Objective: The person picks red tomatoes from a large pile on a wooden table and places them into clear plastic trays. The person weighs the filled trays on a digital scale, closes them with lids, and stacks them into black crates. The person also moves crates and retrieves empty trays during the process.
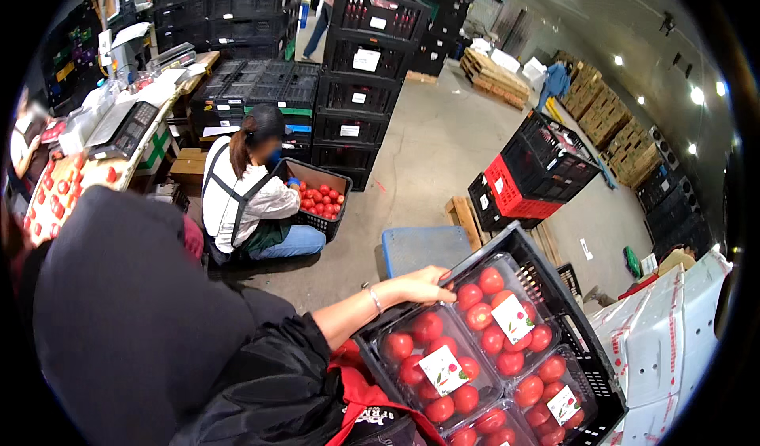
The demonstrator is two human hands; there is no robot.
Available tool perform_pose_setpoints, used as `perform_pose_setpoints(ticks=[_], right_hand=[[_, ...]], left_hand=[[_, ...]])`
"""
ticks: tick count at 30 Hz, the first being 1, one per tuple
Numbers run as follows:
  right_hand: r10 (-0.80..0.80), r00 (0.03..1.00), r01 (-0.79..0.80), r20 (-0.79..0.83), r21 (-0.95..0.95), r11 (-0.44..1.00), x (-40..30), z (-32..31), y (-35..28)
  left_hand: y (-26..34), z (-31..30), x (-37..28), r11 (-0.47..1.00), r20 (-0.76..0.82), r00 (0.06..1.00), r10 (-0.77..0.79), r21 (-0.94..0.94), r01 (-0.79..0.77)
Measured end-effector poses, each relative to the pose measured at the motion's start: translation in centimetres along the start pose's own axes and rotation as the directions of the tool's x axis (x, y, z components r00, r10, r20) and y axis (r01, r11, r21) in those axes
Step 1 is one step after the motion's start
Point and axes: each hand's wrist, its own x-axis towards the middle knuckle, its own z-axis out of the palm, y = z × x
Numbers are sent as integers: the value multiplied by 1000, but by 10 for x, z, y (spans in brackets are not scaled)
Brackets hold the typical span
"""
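Observation:
My left hand (pixel 424 285) grips the near left edge of a black plastic crate (pixel 570 303), its fingers curled over the rim. The crate is tilted before my body, against a red and black apron (pixel 362 407). Inside lie several clear plastic clamshell packs of red tomatoes (pixel 442 360), each bearing a printed label. A bracelet circles the left wrist. My right hand is out of view.
A co-worker (pixel 243 196) crouches at a crate of loose tomatoes (pixel 320 202). Beyond my left hand is a blue-edged platform (pixel 424 247), beside stacked black and red crates (pixel 522 190) on a wooden pallet. White cartons (pixel 653 333) stand at right; tall crate stacks (pixel 356 95) stand ahead.

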Motion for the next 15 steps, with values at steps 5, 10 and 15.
perform_pose_setpoints(ticks=[5,10,15], right_hand=[[75,996,-76,-49,-14,997,29,69,-65],[126,988,-129,-91,-35,991,58,130,-117],[159,981,-162,-113,-20,987,107,184,-140]], left_hand=[[12,-78,75,996,58,995,-75,41,73],[5,-134,141,991,77,989,-129,-18,131],[5,-192,222,990,59,988,-143,-7,144]])
